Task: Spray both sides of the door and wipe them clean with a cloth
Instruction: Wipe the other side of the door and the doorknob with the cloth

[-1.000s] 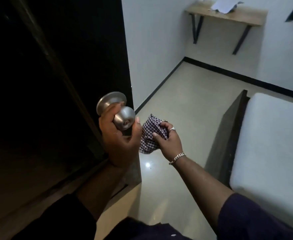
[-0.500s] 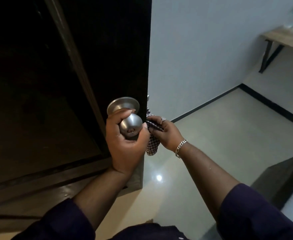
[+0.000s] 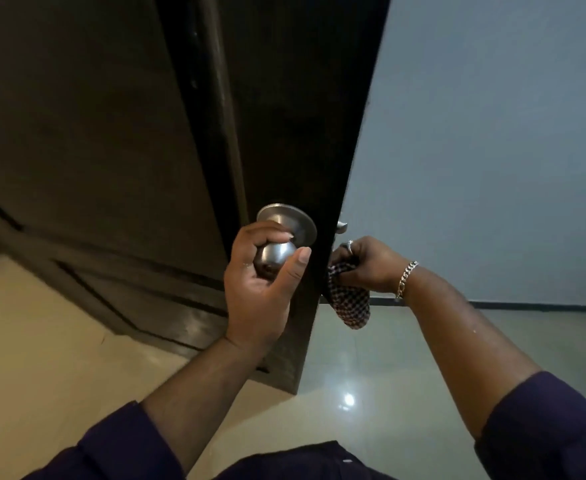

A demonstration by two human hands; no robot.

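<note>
A person stands at the free edge of a dark door, one arm on each side of it. The left hand wraps its grip around the steel knob on the near face of the door, fingers curled over the top of the knob and thumb raised beside it, close to the door's edge. Behind the knob its round plate lies flat against the door.

Just past the door's edge, the right hand clenches a checked cloth in its grip, the cloth bunched in the fingers and hanging below the hand. The cloth sits right at the door's edge, level with the knob; whether it touches the far face cannot be told. A small bit of metal hardware juts from the far side of the door just above that hand. A ring shows on one finger and a chain bracelet circles the wrist.

Dark sleeves cover both upper arms. Beyond the door, a pale wall meets a glossy tiled floor along a dark skirting line.
</note>
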